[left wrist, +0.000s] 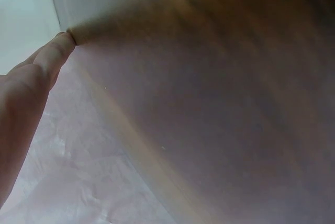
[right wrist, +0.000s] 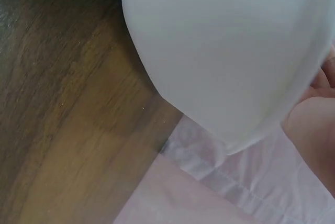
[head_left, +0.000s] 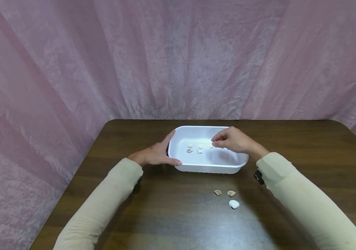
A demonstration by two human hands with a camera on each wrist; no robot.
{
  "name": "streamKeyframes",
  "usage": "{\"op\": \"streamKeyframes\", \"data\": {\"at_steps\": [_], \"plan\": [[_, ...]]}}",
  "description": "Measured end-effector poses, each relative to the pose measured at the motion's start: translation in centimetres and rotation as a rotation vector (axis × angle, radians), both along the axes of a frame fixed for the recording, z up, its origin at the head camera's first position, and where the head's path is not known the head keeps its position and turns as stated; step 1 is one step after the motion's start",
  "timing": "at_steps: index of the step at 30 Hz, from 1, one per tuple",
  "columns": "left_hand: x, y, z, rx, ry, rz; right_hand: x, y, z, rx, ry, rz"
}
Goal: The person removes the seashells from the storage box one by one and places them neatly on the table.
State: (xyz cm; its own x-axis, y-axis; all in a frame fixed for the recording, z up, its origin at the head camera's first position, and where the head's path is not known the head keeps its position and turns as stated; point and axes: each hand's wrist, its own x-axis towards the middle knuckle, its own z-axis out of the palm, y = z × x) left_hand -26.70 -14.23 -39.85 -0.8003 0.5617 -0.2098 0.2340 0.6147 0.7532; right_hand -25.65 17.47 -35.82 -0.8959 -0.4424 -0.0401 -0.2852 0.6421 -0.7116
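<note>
Down at the bottom of the head view, two pale sleeves (head_left: pixel 303 201) are angling in from both sides, a dark wrist device (head_left: pixel 258 176) showing under the right cuff. Just ahead, three loose shells are lying on the brown table (head_left: pixel 171 208): white shell (head_left: pixel 234 204) sitting nearest, right tan shell (head_left: pixel 231 193) and left tan shell (head_left: pixel 217 192) side by side behind it. Beyond them, white tray (head_left: pixel 209 169) is standing on the tabletop. Left hand (head_left: pixel 157 152) is bracing its left end, fingers straight and unclenched, thumb resting on the near corner rim. Right hand (head_left: pixel 234 139) is hovering over the tray's right half, fingers bent, tips bunching toward the thumb; can't tell if they're grasping anything. One pale shell (head_left: pixel 211 146) is showing right below those tips. Left of it, four more shells (head_left: pixel 200 151) are sitting on the tray floor, two by two. Right wrist view is mainly showing tray wall, fingers partly hidden behind the rim. Farthest back, pink curtain (head_left: pixel 178 69) is hanging in folds.
</note>
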Motion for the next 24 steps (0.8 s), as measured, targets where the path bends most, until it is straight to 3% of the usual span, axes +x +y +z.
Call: {"op": "streamKeyframes", "data": {"at_steps": [24], "plan": [[0.1,0.1,0.0,-0.011,0.003,-0.001,-1.4,-0.7,-2.9,-0.034,-0.136,-0.091]]}}
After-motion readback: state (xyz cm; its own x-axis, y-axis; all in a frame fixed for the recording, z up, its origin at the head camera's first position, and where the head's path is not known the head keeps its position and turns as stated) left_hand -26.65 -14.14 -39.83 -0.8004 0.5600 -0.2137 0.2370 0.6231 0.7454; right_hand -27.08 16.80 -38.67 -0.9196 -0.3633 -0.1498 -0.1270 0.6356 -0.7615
